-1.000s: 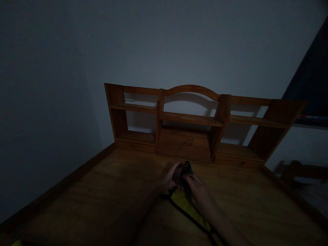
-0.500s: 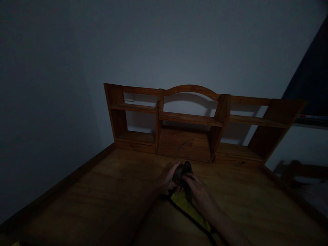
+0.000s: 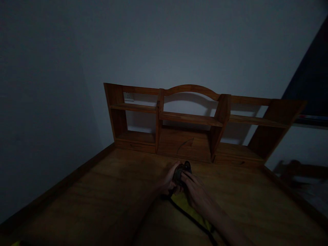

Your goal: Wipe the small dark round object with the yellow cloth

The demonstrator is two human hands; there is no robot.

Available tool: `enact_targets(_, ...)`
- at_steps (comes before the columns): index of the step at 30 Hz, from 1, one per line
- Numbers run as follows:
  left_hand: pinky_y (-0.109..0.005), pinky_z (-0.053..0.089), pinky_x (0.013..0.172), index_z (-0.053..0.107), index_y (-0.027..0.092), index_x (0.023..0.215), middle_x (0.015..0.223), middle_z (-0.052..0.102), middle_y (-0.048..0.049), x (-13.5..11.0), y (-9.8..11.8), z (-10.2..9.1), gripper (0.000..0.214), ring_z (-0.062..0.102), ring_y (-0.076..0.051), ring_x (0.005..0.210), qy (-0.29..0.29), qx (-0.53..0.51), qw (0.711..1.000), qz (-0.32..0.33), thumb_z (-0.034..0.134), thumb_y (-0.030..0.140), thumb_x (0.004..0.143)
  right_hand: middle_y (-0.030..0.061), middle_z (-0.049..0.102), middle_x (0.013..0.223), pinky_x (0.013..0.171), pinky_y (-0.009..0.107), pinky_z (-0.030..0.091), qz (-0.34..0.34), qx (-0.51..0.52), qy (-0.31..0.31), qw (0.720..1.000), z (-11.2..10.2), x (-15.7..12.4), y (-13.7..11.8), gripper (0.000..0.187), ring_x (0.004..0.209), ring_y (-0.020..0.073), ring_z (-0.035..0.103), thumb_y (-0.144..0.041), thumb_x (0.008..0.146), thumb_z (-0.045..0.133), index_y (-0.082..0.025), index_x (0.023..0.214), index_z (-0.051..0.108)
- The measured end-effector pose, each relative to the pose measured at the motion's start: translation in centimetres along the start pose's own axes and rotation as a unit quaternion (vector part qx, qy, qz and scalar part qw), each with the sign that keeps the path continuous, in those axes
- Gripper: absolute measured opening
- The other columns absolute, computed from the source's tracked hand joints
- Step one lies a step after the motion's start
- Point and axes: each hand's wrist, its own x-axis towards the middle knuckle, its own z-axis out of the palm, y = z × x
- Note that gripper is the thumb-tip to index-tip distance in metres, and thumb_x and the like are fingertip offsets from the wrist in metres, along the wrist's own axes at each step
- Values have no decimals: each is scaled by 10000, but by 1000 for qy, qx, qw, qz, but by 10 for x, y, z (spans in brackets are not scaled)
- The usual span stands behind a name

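Note:
In the dim head view, my left hand (image 3: 169, 181) is closed around the left side of a small dark, glossy object (image 3: 178, 173). A rounded, lens-like part stands up at its far end; poor light hides its exact kind. From the right, the fingers of my right hand (image 3: 196, 190) are bent and pressed against the same object. Below both hands a yellow cloth piece with black edging (image 3: 188, 207) stretches toward the lower right, partly covered by my right wrist. Whether either hand also grips the cloth is hidden.
The wooden desk top (image 3: 123, 181) spreads around my hands. At its back stands a wooden shelf unit (image 3: 191, 119) with several compartments, against a pale wall (image 3: 153, 44). A wall socket (image 3: 128, 97) shows behind the left shelf. A dark panel (image 3: 314, 78) is at the right.
My right fingers have shifted slightly on the dark object. The left hand, the cloth and the surroundings look almost the same.

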Motion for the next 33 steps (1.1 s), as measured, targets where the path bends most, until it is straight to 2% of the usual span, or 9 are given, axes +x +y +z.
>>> enact_targets(5,-279,388,302,628,86,647,522,631,-150,1,-1,-4,875,558,-201,353,-7,50,999,-19,56,725,821,120,440,1388,1060,482,374,2,15,8,1000,-2,1,0,694,1331,226,331,58,706,370,-179,1359,368)
enact_targets(10,-281,400,299,636,82,769,565,647,-130,0,-1,-4,816,593,-221,405,-4,11,1000,1,140,728,821,114,495,1322,1036,468,405,13,27,21,999,-5,3,-3,655,1284,233,396,59,717,389,-192,1322,406)
enact_targets(15,-283,390,276,644,62,791,587,653,-127,0,-2,-4,808,596,-225,403,-25,-19,999,16,184,725,825,99,534,1244,992,433,441,28,46,20,998,-7,4,-6,597,1191,221,476,59,727,401,-205,1259,456)
enact_targets(19,-280,408,290,637,80,776,611,664,-118,1,-3,-5,757,602,-219,407,-27,-38,998,37,216,707,834,90,560,1172,939,418,457,34,48,8,998,-8,4,-6,551,1113,230,504,59,726,410,-203,1207,474)
enact_targets(24,-255,393,286,637,76,785,602,662,-128,0,-2,-3,779,608,-212,417,-30,-19,999,23,175,701,839,79,579,1041,834,384,475,46,40,-4,998,-10,4,-7,452,973,232,526,57,744,408,-199,1104,500)
enact_targets(27,-254,391,280,636,76,757,568,647,-122,-1,-1,-1,794,601,-210,403,-28,-11,999,21,150,697,843,77,571,1024,821,379,470,50,34,-9,998,-10,5,-7,405,956,234,521,54,748,406,-201,1047,505)
enact_targets(33,-257,382,272,645,58,691,525,626,-130,-1,-1,1,851,583,-205,376,-19,19,999,18,111,704,839,70,573,1010,831,380,458,45,20,-16,999,-8,4,-5,409,968,239,511,43,755,422,-203,1073,497)
